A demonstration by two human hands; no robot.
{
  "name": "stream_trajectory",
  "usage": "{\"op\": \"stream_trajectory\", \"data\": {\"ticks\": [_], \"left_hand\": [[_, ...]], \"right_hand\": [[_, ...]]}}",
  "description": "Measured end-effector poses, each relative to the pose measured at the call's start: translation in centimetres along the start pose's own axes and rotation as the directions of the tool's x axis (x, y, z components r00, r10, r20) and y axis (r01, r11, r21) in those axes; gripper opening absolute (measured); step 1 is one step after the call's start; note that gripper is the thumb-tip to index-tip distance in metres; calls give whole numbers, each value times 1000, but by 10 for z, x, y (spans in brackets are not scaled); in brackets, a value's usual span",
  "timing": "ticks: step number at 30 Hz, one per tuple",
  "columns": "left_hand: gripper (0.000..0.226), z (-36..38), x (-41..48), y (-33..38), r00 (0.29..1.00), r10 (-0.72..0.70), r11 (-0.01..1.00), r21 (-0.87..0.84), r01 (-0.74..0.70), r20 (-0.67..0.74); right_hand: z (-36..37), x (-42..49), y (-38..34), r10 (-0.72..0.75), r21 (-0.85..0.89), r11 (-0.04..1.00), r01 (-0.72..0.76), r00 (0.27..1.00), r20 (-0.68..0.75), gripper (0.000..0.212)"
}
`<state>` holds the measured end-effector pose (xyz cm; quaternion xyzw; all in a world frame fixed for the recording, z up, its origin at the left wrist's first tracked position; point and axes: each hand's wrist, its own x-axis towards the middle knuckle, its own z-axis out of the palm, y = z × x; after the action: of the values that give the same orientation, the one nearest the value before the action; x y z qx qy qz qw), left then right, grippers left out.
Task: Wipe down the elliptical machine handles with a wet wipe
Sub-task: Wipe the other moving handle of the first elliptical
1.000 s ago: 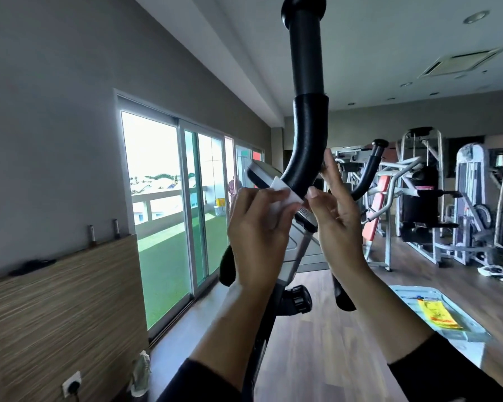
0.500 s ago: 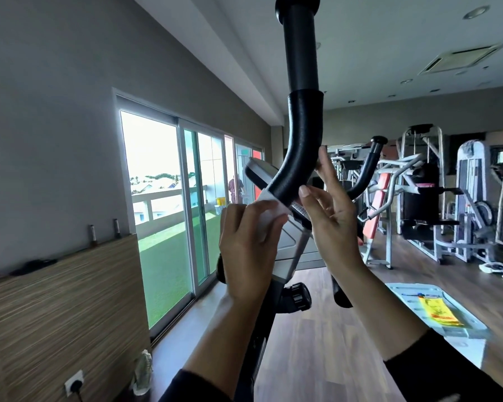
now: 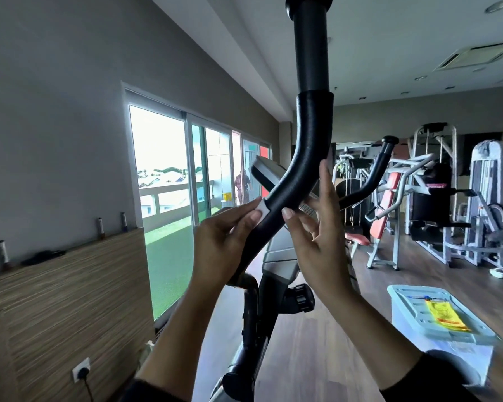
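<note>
Left hand (image 3: 224, 245) has slid off the front of the handle (image 3: 302, 175) to its left side since half a second ago. Less of the wet wipe (image 3: 262, 211) shows now, just a small white bit pressed to the handle's left edge at the bend. Left grip closed, pinching the wipe. Right hand (image 3: 317, 236) just right of the handle, grip open, fingers straight up, thumb tip by the foam, contact unclear. Lidded bin (image 3: 404, 303) on floor, lower right.
</note>
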<state>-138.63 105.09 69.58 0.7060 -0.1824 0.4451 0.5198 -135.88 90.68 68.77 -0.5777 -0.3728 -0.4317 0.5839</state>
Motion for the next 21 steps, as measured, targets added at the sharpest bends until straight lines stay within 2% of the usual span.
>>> {"op": "stream_trajectory", "data": {"ticks": [3,5,10,15,21], "left_hand": [[23,-7,-4,-3,995,-96,994,-56,96,7],[28,0,4,8,995,-96,993,-69,98,38],[24,8,9,19,993,-93,990,-97,100,77],[27,-20,3,-3,971,-189,974,-100,205,149],[23,-6,28,8,952,-111,961,-213,176,284]], "right_hand": [[1,-1,1,-10,-18,1000,10,1000,-11,70],[1,-1,2,-6,-9,1000,6,1000,-15,70],[3,-1,2,-17,11,1000,17,1000,-11,71],[3,-4,1,-9,-10,1000,9,1000,-11,72],[17,-9,1,-14,-83,996,6,995,-97,72]]}}
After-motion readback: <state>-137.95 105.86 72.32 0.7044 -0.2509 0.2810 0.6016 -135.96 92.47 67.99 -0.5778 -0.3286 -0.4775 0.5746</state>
